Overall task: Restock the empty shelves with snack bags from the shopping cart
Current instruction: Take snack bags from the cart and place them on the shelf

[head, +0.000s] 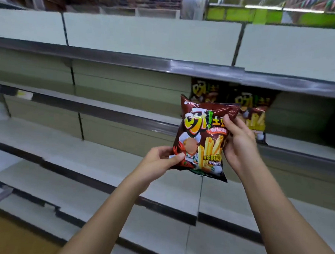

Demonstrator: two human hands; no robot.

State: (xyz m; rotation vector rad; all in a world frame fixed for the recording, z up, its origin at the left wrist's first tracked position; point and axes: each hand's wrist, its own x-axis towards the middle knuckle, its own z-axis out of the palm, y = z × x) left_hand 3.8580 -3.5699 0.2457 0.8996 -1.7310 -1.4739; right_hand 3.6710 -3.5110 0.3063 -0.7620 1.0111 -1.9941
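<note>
1. A dark red snack bag (pixel 201 136) printed with fries is held upright in front of the shelves.
2. The left hand (pixel 160 159) pinches its lower left corner.
3. The right hand (pixel 238 143) grasps its right edge.
4. Two matching bags (pixel 252 110) stand behind it on the second shelf (pixel 124 114), under the top shelf's metal edge (pixel 127 59).

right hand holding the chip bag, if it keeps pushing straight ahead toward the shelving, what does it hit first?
Most likely the snack bags on the shelf, standing right behind the held snack bag. The right hand points up and forward at them. Depth is unclear, so the gap can't be judged.
</note>
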